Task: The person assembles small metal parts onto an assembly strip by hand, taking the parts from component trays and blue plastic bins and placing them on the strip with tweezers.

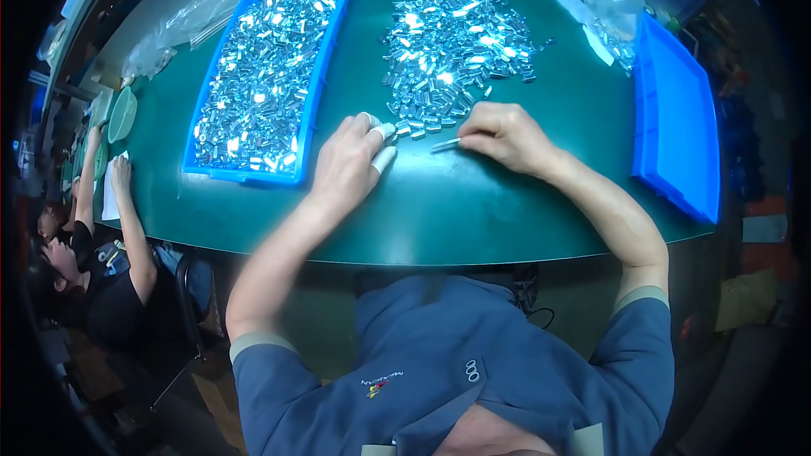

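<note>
Metal pieces (456,34) heaped, tabletop (422,215) bare toward its near edge, right grip (514,139) pinched on slim strip (445,144), left grip (348,154) unclear.

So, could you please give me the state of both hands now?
Left hand: curled beside the small metal pieces; whether it holds one cannot be told.
Right hand: closed, pinching a slim metallic item.

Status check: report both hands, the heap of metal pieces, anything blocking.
Left hand at near edge of heap of metal pieces, grip unclear. Right hand pinching thin item. Heap loosely spread ahead. Nothing visible blocking either hand.
</note>
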`<state>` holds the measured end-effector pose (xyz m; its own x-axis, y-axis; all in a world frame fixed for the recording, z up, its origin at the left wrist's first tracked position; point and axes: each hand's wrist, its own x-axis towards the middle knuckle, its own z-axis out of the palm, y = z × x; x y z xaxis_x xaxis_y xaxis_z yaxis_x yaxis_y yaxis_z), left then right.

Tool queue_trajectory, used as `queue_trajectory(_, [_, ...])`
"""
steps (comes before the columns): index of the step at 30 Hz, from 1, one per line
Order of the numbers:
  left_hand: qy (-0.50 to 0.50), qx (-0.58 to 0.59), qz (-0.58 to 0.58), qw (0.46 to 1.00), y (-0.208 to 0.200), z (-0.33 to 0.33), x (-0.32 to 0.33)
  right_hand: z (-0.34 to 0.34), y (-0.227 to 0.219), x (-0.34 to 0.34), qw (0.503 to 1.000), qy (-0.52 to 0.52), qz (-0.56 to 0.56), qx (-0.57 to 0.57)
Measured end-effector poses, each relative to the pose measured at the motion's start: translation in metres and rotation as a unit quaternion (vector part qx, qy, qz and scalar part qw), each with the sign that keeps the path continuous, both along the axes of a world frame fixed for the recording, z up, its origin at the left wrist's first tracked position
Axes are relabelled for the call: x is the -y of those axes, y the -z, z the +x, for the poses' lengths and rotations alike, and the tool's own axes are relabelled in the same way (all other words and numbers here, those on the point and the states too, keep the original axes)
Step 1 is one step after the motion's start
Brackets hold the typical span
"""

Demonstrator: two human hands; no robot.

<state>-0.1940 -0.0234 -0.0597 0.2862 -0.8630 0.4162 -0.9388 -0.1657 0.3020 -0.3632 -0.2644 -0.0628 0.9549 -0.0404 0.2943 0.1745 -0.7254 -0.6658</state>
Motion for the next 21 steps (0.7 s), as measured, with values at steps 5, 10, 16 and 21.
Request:
queue_trajectory(5, [0.003,-0.025,-0.01,1.0,0.01,0.006,0.0,0.013,0.007,-0.021,0.993,0.056,-0.084,0.067])
queue_trajectory(10, [0.002,-0.07,-0.038,0.997,0.012,0.005,0.0,0.02,0.0,-0.036,0.995,0.063,0.082,-0.003])
queue_trajectory(16, [-0.004,-0.277,-0.066,0.959,0.012,-0.003,0.0,0.009,0.015,-0.044,0.977,0.079,0.199,-0.024])
queue_trajectory(21, [-0.013,-0.239,-0.037,0.97,0.005,0.001,-0.008,0.011,0.013,-0.046,0.979,0.052,0.198,-0.022])
